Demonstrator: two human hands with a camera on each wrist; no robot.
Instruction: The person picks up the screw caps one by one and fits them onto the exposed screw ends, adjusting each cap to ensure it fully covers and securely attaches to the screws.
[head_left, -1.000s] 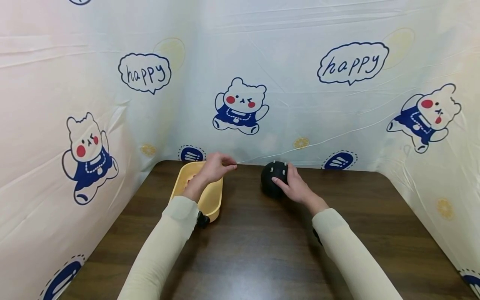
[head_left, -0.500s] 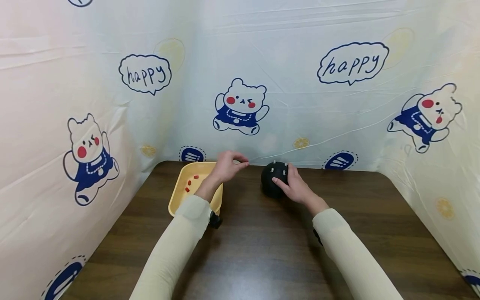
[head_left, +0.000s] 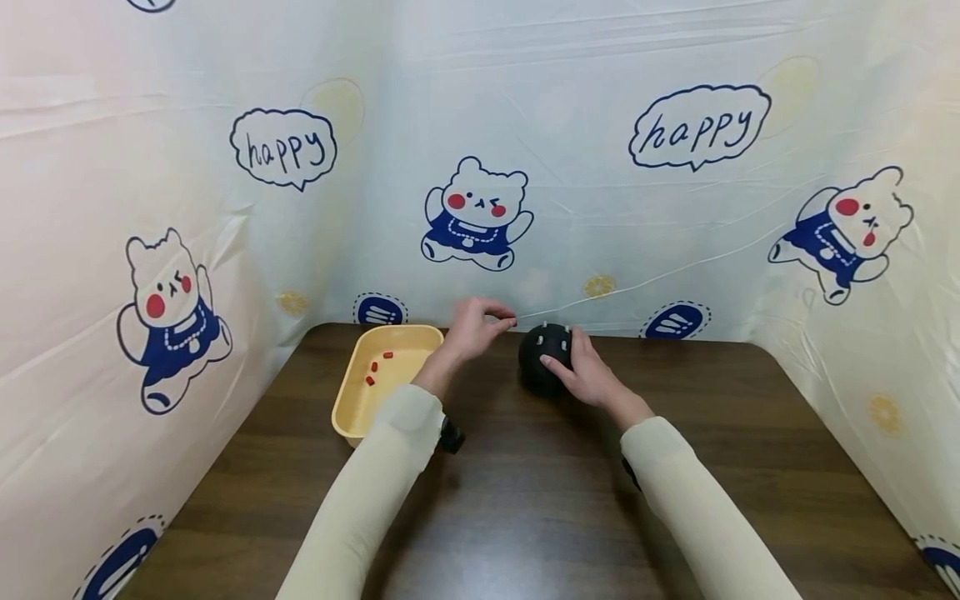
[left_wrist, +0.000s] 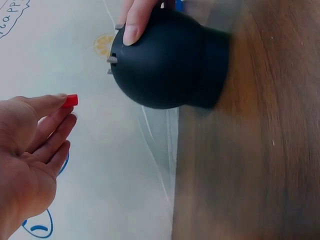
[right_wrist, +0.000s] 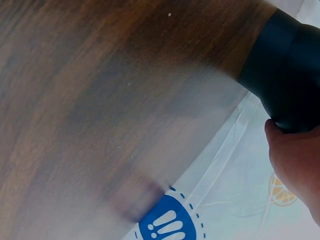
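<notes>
My left hand (head_left: 472, 329) pinches a small red cylindrical piece (left_wrist: 71, 101) between thumb and fingertips, above the table and left of a black dome-shaped object (left_wrist: 155, 60). Several threaded metal studs (left_wrist: 112, 59) stick out of the dome's rounded top. Below the dome is a narrower black base (right_wrist: 265, 55) resting on the table. My right hand (head_left: 592, 373) grips the dome from its right side, thumb toward me and fingers behind. A gap separates the red piece from the studs.
To the left stands a yellow tray (head_left: 341, 408) with red pieces (head_left: 371, 381) inside; my left forearm covers its near right part. The brown wooden table (head_left: 517, 500) ends at a printed curtain (head_left: 570, 208) behind and at both sides.
My left hand has moved right, from over the yellow tray toward the black dome, uncovering red pieces in the tray. My right hand keeps its hold on the dome.
</notes>
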